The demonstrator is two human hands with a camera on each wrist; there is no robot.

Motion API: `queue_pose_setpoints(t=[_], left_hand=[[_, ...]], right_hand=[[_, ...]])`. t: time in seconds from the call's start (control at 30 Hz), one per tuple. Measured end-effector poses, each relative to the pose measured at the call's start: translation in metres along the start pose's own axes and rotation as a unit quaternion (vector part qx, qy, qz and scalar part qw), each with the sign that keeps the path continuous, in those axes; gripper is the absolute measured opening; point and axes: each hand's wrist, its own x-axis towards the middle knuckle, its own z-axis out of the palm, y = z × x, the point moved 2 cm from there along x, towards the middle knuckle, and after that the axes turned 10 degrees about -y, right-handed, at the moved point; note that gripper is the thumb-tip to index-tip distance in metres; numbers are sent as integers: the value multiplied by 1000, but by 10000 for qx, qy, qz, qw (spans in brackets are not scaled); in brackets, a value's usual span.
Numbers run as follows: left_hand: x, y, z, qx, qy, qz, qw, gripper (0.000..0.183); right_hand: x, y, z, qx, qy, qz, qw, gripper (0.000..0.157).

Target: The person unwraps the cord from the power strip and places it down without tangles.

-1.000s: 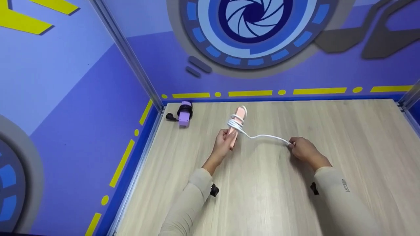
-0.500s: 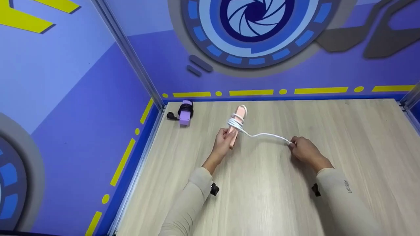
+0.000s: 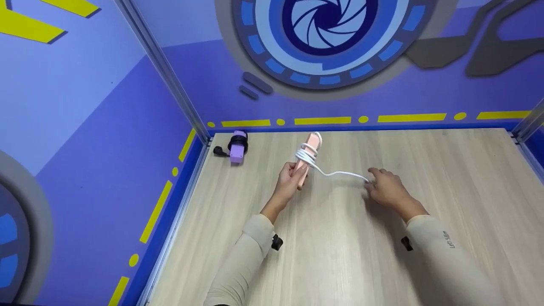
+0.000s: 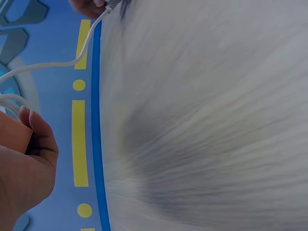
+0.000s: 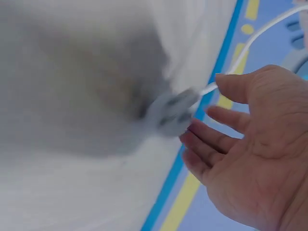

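Observation:
My left hand (image 3: 289, 182) grips the lower end of a pink power strip (image 3: 312, 141), thumb across its face. White cord (image 3: 305, 156) is wound in several turns round the strip's middle, and one length runs off to the right. In the left wrist view the fingers curl round the strip's end (image 4: 14, 133). My right hand (image 3: 389, 189) is at the cord's far end. In the right wrist view its thumb and fingers stand apart, fairly straight. The cord's plug (image 5: 171, 115), blurred and pale grey, is just beyond the fingertips, with the cord passing by the thumb tip.
A purple power strip (image 3: 236, 155) wrapped in black cord lies at the back left corner of the wooden table (image 3: 331, 238), its black plug (image 3: 219, 151) to the left. Blue printed panels (image 3: 140, 119) rise at the left and back.
My right hand has moved a little left and its fingers have spread from their pinch on the cord's end. My left hand has lifted the pink power strip slightly.

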Motion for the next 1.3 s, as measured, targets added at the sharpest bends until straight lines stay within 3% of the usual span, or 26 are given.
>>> queue_pose_setpoints(t=[0.2, 0.4, 0.57, 0.87, 1.1, 1.3], left_hand=[[1, 3, 3, 13, -14, 19, 10000, 43], [-1, 2, 8, -65, 10, 9, 10000, 41], [-4, 3, 12, -92, -27, -48, 9999, 45], [-4, 4, 13, -171, 86, -7, 9998, 44], [-6, 5, 15, -192, -76, -58, 9998, 46], [-6, 5, 14, -57, -194, -90, 9998, 49]], right_hand=[[7, -43, -1, 349, 121, -419, 9984, 61], [8, -81, 0, 816, 202, -1092, 9905, 52], [5, -103, -2, 1417, 60, -1287, 9815, 45], [6, -114, 3, 1654, -81, -1485, 9750, 25], [7, -114, 3, 1800, 370, -1713, 9679, 14], [6, -115, 2, 1419, 658, -1887, 9695, 13]])
